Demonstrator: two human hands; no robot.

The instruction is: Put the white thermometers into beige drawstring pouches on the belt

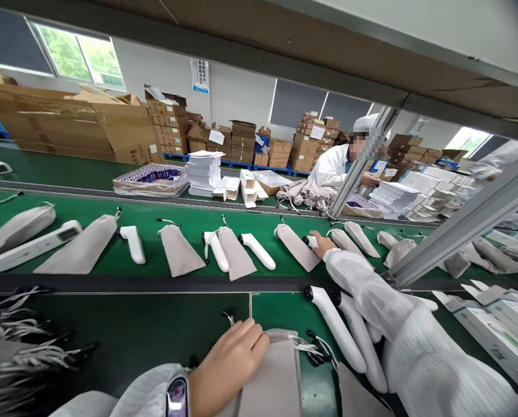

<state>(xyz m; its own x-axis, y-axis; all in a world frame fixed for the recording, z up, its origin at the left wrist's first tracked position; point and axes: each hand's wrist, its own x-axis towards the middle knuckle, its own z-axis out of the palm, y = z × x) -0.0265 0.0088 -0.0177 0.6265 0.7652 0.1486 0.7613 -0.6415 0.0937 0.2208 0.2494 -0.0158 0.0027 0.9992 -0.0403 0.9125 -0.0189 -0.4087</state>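
Note:
My left hand is at the near table, its fingers together and curled over the edge of a grey drawstring pouch; the fingertips are hidden. My right hand reaches onto the green conveyor belt, closed around a white handheld thermometer with a black end. Most of that thermometer is hidden by the fingers. Just left of it lies a grey pouch. Under my right forearm, more white thermometers rest on the near table, beside another pouch.
Along the belt lie several pouches and thermometers. A heap of pouch cords is at the left, white boxes at the right. A slanted metal post stands right of my arm. Across the belt, a person in white handles paper.

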